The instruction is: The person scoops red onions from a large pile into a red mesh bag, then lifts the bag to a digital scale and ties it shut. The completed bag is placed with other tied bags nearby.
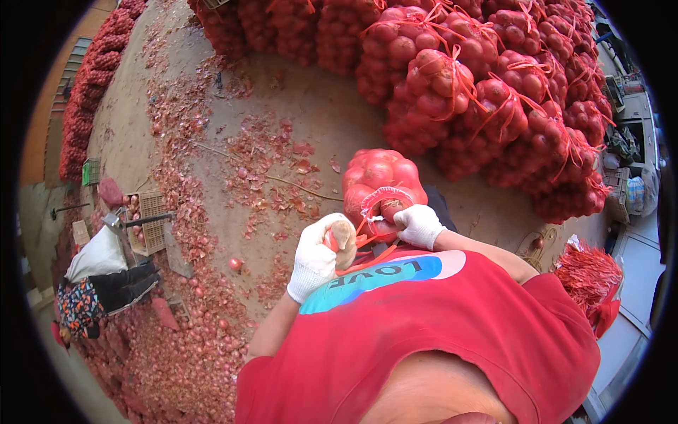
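Note:
In front of my body stands a red mesh bag [382,169] packed with red onions. A white-stitched rim circles its mouth, and an onion [391,210] shows in the opening. My left hand [320,254], in a white knitted glove with a soiled thumb, is closed around a red drawstring [362,233] that runs to the bag's mouth. My right hand [420,227], gloved the same way, grips the right side of the mouth, its fingertips beside that onion. What lies under the right fingers is partly hidden.
Stacked filled onion bags [439,90] rise ahead and to the right. Red ties [588,275] lie in a heap at right. Loose skins [275,153] and onions [235,264] litter the floor. At left a person [87,305] is near a crate [148,222].

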{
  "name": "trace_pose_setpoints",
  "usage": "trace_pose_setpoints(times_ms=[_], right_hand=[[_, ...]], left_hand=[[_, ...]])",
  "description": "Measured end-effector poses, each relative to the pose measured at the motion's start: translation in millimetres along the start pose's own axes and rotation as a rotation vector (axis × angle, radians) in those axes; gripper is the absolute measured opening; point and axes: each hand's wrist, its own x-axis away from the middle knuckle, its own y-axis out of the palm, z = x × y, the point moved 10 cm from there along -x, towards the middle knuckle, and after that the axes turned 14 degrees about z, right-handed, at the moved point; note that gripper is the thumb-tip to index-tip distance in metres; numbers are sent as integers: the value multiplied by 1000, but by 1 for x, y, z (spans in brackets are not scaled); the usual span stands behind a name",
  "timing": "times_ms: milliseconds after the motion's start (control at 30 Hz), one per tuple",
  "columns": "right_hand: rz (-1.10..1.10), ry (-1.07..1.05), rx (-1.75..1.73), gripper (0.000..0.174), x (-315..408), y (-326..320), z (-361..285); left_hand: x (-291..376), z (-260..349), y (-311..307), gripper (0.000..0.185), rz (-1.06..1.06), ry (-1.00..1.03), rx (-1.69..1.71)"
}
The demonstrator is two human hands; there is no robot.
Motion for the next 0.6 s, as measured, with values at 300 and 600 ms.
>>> trace_pose_setpoints(times_ms=[300, 600], right_hand=[[-215, -331, 85, 32, -148, 58, -14], [-18, 42, -225, 9, -207, -69, 39]], left_hand=[[-73, 20, -67, 9, 440, 112, 316], [-180, 132, 54, 13, 216, 181, -81]])
